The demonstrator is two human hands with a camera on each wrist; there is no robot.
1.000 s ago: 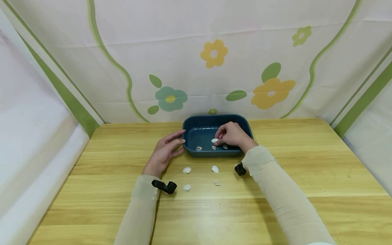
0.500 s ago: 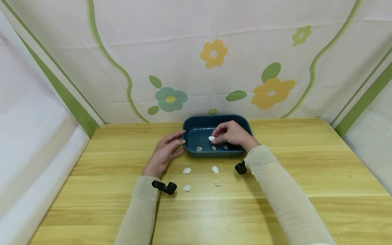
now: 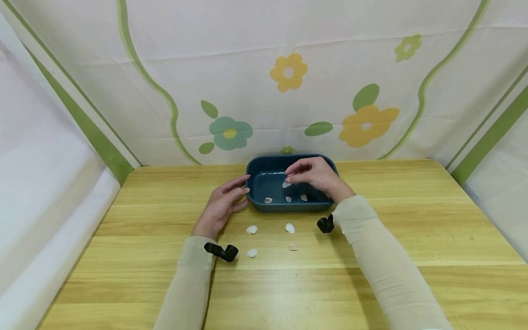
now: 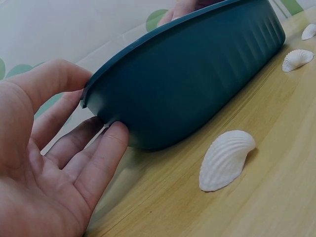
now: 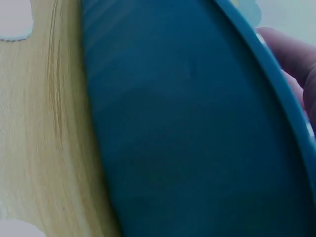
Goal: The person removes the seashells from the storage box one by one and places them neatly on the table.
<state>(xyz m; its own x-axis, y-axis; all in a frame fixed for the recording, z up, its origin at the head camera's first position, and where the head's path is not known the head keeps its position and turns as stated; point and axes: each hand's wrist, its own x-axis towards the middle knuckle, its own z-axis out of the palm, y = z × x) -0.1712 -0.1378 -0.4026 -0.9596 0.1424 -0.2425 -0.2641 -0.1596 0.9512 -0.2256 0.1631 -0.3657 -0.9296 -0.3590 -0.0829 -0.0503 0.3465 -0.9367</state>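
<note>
My left hand [image 3: 220, 205] lies at the left end of a dark blue rectangular container [image 3: 264, 207]. Its fingers touch the rim and outer wall, as the left wrist view shows. Over the container, my right hand [image 3: 319, 176] pinches a small white seashell [image 3: 286, 184] at the tips of thumb and fingers; the shell hangs tilted. Inside, three small shells, among them a brownish one [image 3: 268, 200], sit in a row along the near side. In the right wrist view the container wall [image 5: 187, 123] hides most of the right hand [image 5: 296, 64] and the pinched shell.
On the wooden table [image 3: 350, 293], in front of the container, lie two white ribbed shells on the left, one of them a scallop-like shell [image 4: 227, 160], plus a white shell [image 3: 290, 228] and a small brownish shell [image 3: 293, 247]. A flowered curtain [image 3: 247, 68] hangs behind.
My right hand has risen and drawn slightly back to the right, and the pinched shell has tilted downward. A third shell inside now shows fully. My left hand has stayed put.
</note>
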